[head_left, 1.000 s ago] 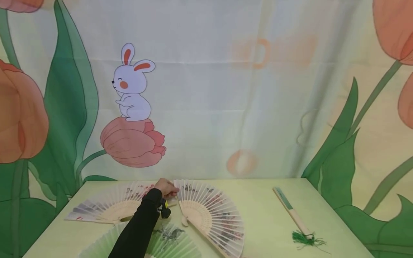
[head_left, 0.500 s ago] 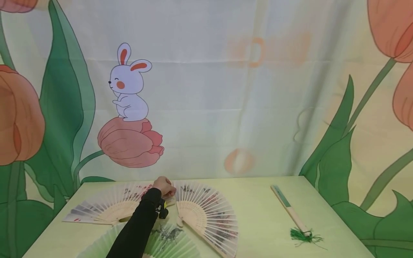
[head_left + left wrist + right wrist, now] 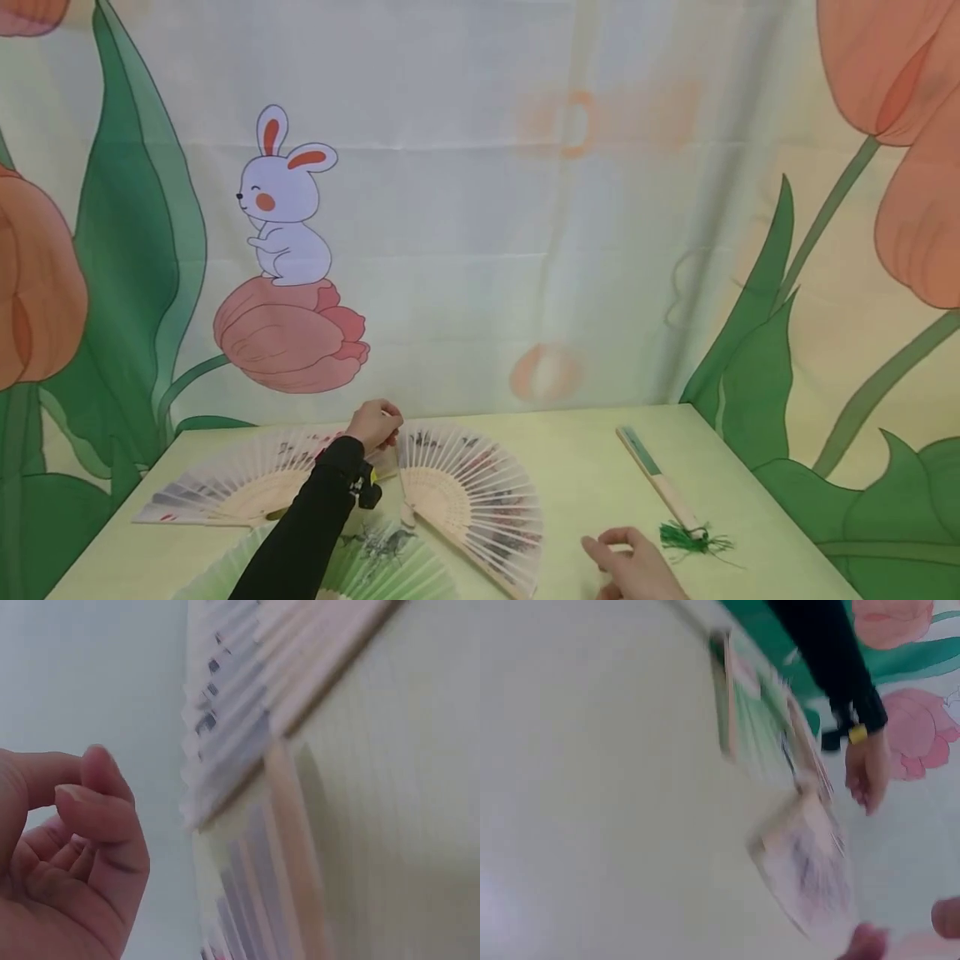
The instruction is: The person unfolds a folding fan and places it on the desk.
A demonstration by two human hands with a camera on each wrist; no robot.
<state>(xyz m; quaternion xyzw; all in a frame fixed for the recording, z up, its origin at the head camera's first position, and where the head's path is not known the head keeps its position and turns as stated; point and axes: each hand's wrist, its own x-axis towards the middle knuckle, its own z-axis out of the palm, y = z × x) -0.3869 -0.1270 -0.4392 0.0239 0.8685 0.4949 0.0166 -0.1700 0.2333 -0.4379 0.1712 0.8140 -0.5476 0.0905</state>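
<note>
My left hand (image 3: pixel 372 425) hovers at the back of the table, its fingers loosely curled with nothing between them. Just right of it lies a spread white folding fan (image 3: pixel 506 500) with a dark and red floral print. In the left wrist view the hand (image 3: pixel 82 862) is apart from the fans, thumb and forefinger bent close together. A second spread white fan (image 3: pixel 225 483) lies partly behind the left wrist. Nearer the front, a spread green fan (image 3: pixel 390 567) is partly covered by the sleeve. My right hand (image 3: pixel 633 567), fingers half bent around nothing, is over the front right.
A folded fan (image 3: pixel 656 479) with a green tassel (image 3: pixel 693 540) lies on the right of the pale yellow table (image 3: pixel 577 450). Behind the table hangs a cloth backdrop (image 3: pixel 450 250) printed with tulips and a rabbit. The right wrist view is blurred.
My left hand has let go of the right-hand white fan's edge and risen slightly. My right hand has come into the head view from below. The head view has shifted a little right.
</note>
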